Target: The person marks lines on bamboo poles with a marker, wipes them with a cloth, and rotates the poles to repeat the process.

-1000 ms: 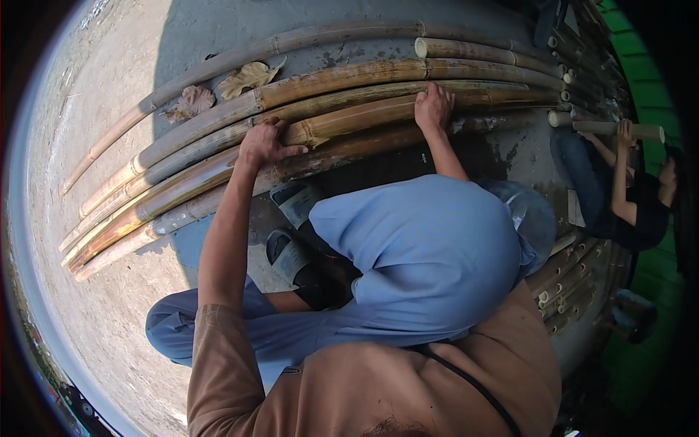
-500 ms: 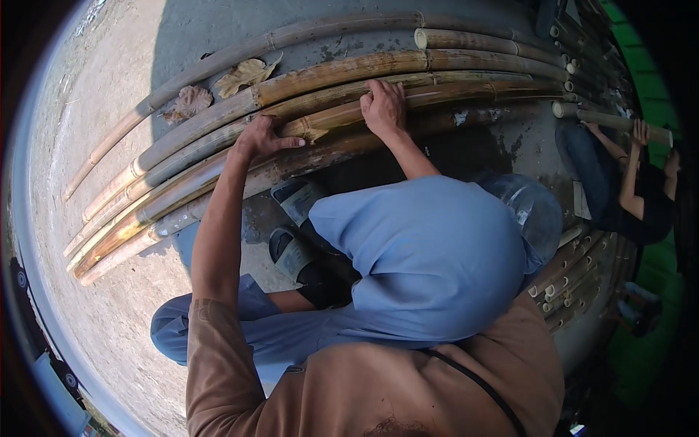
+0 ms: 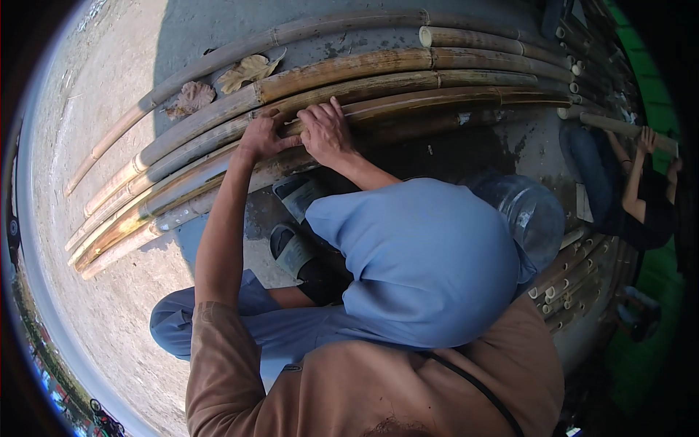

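Note:
Long bamboo poles lie side by side on the ground in front of me. My left hand (image 3: 262, 138) is closed over one bamboo pole (image 3: 415, 103), its thumb stretched to the right along it. Right beside it, my right hand (image 3: 325, 133) bends its fingers over the same pole, with the index finger somewhat raised. The two hands nearly touch and cover that stretch of the pole. Just beyond it runs another bamboo pole (image 3: 378, 89), and a browner one (image 3: 349, 64) lies farther off.
Dry leaves (image 3: 250, 73) lie between the poles. A clear plastic jug (image 3: 535, 218) stands by my knee, near cut bamboo pieces (image 3: 571, 269). At the right a person (image 3: 641, 197) holds a bamboo length (image 3: 619, 125). My sandals (image 3: 295, 251) are close to the poles.
My right hand has moved left along the pole and is now beside my left hand. The left hand has stayed nearly in place. The view has shifted slightly.

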`<state>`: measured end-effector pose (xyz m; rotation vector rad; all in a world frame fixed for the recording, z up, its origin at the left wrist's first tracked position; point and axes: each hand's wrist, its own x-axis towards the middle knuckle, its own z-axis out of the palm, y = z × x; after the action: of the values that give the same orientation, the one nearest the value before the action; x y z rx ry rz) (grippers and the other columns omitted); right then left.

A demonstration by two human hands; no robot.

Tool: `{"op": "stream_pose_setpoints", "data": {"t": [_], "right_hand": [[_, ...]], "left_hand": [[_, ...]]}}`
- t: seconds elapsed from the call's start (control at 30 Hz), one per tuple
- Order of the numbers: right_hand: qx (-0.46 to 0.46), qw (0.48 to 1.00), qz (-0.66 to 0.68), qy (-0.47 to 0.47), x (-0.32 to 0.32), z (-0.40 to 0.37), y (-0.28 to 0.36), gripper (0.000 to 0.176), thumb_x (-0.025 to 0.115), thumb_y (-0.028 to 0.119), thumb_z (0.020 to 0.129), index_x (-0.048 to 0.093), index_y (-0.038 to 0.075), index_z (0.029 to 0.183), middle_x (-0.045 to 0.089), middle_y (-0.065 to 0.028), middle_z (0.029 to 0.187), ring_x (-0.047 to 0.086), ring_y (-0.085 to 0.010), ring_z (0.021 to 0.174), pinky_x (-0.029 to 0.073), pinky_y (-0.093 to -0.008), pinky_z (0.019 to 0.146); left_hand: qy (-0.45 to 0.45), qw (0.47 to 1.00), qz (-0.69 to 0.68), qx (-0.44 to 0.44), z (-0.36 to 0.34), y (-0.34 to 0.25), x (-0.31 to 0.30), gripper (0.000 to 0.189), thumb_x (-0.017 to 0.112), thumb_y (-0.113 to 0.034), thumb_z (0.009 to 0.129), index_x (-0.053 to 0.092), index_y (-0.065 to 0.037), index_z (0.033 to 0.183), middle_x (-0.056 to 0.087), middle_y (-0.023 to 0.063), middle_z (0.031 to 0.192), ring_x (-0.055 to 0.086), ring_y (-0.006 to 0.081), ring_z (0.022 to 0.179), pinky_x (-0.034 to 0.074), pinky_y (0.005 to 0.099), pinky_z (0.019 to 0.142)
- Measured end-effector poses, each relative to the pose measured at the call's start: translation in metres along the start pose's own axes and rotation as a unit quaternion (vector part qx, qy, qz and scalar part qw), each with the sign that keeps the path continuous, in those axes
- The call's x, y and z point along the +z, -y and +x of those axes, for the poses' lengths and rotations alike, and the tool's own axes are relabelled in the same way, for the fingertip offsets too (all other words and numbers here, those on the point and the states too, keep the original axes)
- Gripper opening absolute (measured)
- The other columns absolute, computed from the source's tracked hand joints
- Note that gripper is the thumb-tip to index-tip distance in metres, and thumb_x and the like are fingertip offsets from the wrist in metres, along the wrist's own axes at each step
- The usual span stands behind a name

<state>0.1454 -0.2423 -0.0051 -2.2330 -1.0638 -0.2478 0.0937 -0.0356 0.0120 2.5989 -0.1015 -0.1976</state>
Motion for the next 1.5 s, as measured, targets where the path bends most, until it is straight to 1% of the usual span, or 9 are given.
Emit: {"op": "stream_pose_setpoints", "data": {"t": [0.17, 0.37, 0.53, 0.7, 0.83, 1.0, 1.2, 1.33, 1.5], "right_hand": [[0.117, 0.988, -0.090, -0.051, -0.038, -0.005, -0.068, 0.023, 0.062, 0.018, 0.091, 0.070, 0.009, 0.110, 0.072, -0.0136, 0.110, 0.066, -0.0349, 0.111, 0.038, -0.0613, 0.118], [0.239, 0.923, -0.289, -0.088, -0.129, -0.028, -0.201, 0.025, 0.063, 0.020, 0.092, 0.070, 0.011, 0.115, 0.072, -0.0118, 0.114, 0.063, -0.0344, 0.119, 0.037, -0.0593, 0.120], [0.183, 0.964, -0.194, -0.014, -0.071, -0.008, -0.112, 0.023, 0.062, 0.018, 0.093, 0.069, 0.010, 0.113, 0.069, -0.0129, 0.114, 0.061, -0.0353, 0.118, 0.037, -0.0597, 0.121], [-0.021, 0.998, -0.052, -0.006, 0.003, -0.005, 0.017, 0.030, 0.065, 0.013, 0.087, 0.068, 0.009, 0.116, 0.068, -0.0123, 0.112, 0.062, -0.0352, 0.119, 0.036, -0.0606, 0.120], [0.040, 0.998, -0.023, -0.032, -0.012, -0.008, -0.024, 0.028, 0.062, 0.015, 0.090, 0.068, 0.006, 0.115, 0.070, -0.0142, 0.117, 0.063, -0.0357, 0.118, 0.035, -0.0639, 0.120], [0.141, 0.962, -0.188, -0.141, -0.086, -0.025, -0.139, 0.024, 0.061, 0.012, 0.090, 0.070, 0.007, 0.112, 0.071, -0.0148, 0.114, 0.063, -0.0378, 0.114, 0.041, -0.0605, 0.116], [0.154, 0.930, -0.260, -0.210, -0.124, -0.045, -0.215, 0.025, 0.060, 0.010, 0.089, 0.070, 0.008, 0.111, 0.069, -0.0144, 0.115, 0.061, -0.0380, 0.116, 0.039, -0.0599, 0.116], [0.115, 0.960, -0.197, -0.163, -0.078, -0.031, -0.138, 0.026, 0.060, 0.010, 0.089, 0.069, 0.007, 0.114, 0.068, -0.0146, 0.118, 0.060, -0.0370, 0.121, 0.035, -0.0612, 0.121], [-0.018, 1.000, -0.020, -0.010, 0.001, -0.014, 0.003, 0.032, 0.063, 0.014, 0.090, 0.068, 0.005, 0.120, 0.065, -0.0143, 0.125, 0.056, -0.0346, 0.131, 0.032, -0.0595, 0.124]], "left_hand": [[-0.066, 0.990, 0.121, -0.015, -0.037, -0.012, 0.020, 0.091, 0.075, -0.071, 0.082, 0.059, -0.003, 0.141, 0.060, 0.0205, 0.130, 0.058, 0.0402, 0.128, 0.046, 0.0512, 0.109], [0.014, 0.982, 0.174, -0.074, -0.029, -0.040, 0.005, 0.099, 0.084, -0.067, 0.073, 0.056, -0.004, 0.145, 0.060, 0.0170, 0.135, 0.055, 0.0371, 0.133, 0.046, 0.0497, 0.111], [0.001, 0.981, 0.167, -0.096, -0.028, -0.043, 0.006, 0.087, 0.088, -0.057, 0.072, 0.059, -0.007, 0.137, 0.061, 0.0146, 0.133, 0.056, 0.0348, 0.132, 0.048, 0.0480, 0.109], [-0.013, 0.980, 0.174, -0.092, -0.025, -0.039, 0.011, 0.079, 0.089, -0.050, 0.072, 0.061, -0.009, 0.132, 0.063, 0.0141, 0.129, 0.057, 0.0348, 0.131, 0.049, 0.0479, 0.107], [-0.036, 0.984, 0.162, -0.072, -0.027, -0.036, 0.013, 0.083, 0.089, -0.057, 0.070, 0.062, -0.007, 0.130, 0.063, 0.0151, 0.127, 0.060, 0.0347, 0.127, 0.049, 0.0471, 0.107], [-0.029, 0.989, 0.128, -0.071, -0.025, -0.033, 0.008, 0.092, 0.090, -0.057, 0.066, 0.064, -0.005, 0.138, 0.064, 0.0171, 0.127, 0.061, 0.0381, 0.125, 0.052, 0.0487, 0.106], [0.098, 0.993, 0.006, -0.065, 0.004, 0.000, -0.004, 0.091, 0.090, -0.056, 0.063, 0.070, -0.001, 0.133, 0.074, 0.0254, 0.119, 0.070, 0.0425, 0.113, 0.055, 0.0488, 0.101], [0.117, 0.987, -0.033, -0.109, 0.005, 0.000, -0.003, 0.104, 0.092, -0.062, 0.059, 0.068, 0.000, 0.139, 0.071, 0.0250, 0.131, 0.065, 0.0381, 0.128, 0.051, 0.0448, 0.111], [0.058, 0.996, 0.041, -0.055, 0.004, 0.007, 0.006, 0.102, 0.090, -0.064, 0.060, 0.070, -0.003, 0.139, 0.060, 0.0208, 0.142, 0.049, 0.0390, 0.141, 0.045, 0.0472, 0.117]]}}
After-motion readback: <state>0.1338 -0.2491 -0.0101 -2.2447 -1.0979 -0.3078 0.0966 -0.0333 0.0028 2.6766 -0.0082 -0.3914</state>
